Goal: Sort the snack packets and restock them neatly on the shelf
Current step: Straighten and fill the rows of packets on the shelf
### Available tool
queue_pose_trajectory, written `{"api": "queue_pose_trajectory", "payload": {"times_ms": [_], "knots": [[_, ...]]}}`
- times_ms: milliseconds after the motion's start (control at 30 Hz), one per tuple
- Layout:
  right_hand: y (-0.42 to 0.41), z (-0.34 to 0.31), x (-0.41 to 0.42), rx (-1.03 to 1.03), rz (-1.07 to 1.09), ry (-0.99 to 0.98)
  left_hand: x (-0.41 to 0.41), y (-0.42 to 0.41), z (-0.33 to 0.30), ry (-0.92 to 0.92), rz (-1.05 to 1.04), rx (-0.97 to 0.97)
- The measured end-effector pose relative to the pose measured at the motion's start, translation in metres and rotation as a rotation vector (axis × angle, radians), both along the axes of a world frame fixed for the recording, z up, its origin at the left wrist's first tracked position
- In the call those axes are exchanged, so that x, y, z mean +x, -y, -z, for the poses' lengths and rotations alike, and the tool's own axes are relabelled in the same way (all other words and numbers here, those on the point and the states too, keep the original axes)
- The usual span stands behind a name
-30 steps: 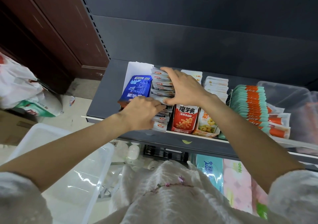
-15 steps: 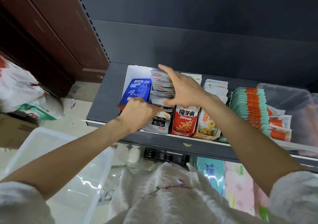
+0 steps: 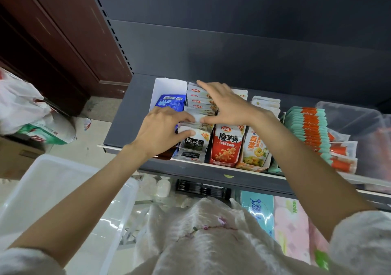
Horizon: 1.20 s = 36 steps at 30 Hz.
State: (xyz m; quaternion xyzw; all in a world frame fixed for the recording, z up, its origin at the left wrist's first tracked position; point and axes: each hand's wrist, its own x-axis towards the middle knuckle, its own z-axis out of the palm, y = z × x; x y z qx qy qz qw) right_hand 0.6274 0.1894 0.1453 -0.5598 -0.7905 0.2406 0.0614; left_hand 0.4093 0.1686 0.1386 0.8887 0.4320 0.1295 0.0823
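A row of small grey-and-white snack packets [image 3: 200,102] stands in a column on the dark shelf [image 3: 127,124]. My left hand [image 3: 161,132] pinches the front packets of that row [image 3: 195,140] between thumb and fingers. My right hand [image 3: 225,105] lies spread over the row, its index finger reaching to the back packet and its thumb pressing the packets near my left fingers. A blue packet [image 3: 169,103] lies in a white box [image 3: 167,86] to the left. Red [image 3: 225,145] and yellow [image 3: 255,147] packets stand to the right.
Teal-and-orange packets [image 3: 307,128] and a clear bin [image 3: 359,126] fill the shelf's right side. A clear plastic tub [image 3: 53,190] sits at lower left. Tissue packs [image 3: 260,209] lie on the shelf below. White bags [image 3: 23,105] rest on the floor at left.
My left hand has slid up and right, its fingers now pinching the front grey packets, which stand more upright. My right hand stays spread on the row.
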Motion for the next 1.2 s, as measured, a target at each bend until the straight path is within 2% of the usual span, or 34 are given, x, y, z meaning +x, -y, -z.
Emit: {"api": "queue_pose_trajectory", "payload": {"times_ms": [100,167,233,300,333,400,467,533,567,667,800,967,1133,1200], "knots": [[0.003,-0.001,0.003,0.059,-0.048,0.152,-0.005,0.022,0.004,0.161,-0.013,0.044],[0.003,-0.001,0.002,0.028,-0.056,0.178,-0.007,0.043,0.008,0.165,0.030,-0.025],[0.007,0.000,-0.002,0.016,-0.027,0.178,-0.007,0.055,0.018,-0.043,0.083,-0.069],[0.017,0.005,-0.005,0.093,0.041,0.128,-0.004,0.056,0.026,-0.239,0.072,-0.011],[0.026,0.006,-0.007,0.139,0.101,0.045,-0.002,0.054,0.028,-0.271,0.044,0.025],[0.052,0.011,-0.012,0.209,0.307,-0.256,0.004,0.048,0.025,-0.257,0.015,0.030],[0.083,0.017,-0.023,0.260,0.547,-0.580,0.006,0.041,0.022,-0.223,-0.013,-0.051],[0.111,0.024,-0.041,0.205,0.642,-0.758,0.006,0.035,0.019,-0.190,-0.052,-0.168],[0.122,0.029,-0.051,0.135,0.618,-0.813,0.006,0.033,0.018,-0.147,-0.068,-0.229],[0.136,0.053,-0.076,-0.061,0.521,-0.915,0.010,0.029,0.010,0.148,-0.132,-0.469],[0.116,0.063,-0.083,-0.086,0.562,-0.917,0.017,0.030,0.006,0.559,-0.077,-0.782],[0.098,0.059,-0.089,-0.047,0.596,-0.871,0.022,0.024,0.005,0.798,-0.217,-0.991],[0.095,0.049,-0.093,-0.071,0.700,-0.986,0.034,0.018,-0.001,1.106,-0.385,-1.165],[0.087,0.041,-0.091,-0.073,0.749,-1.009,0.037,0.012,-0.005,1.075,-0.445,-1.121]]}}
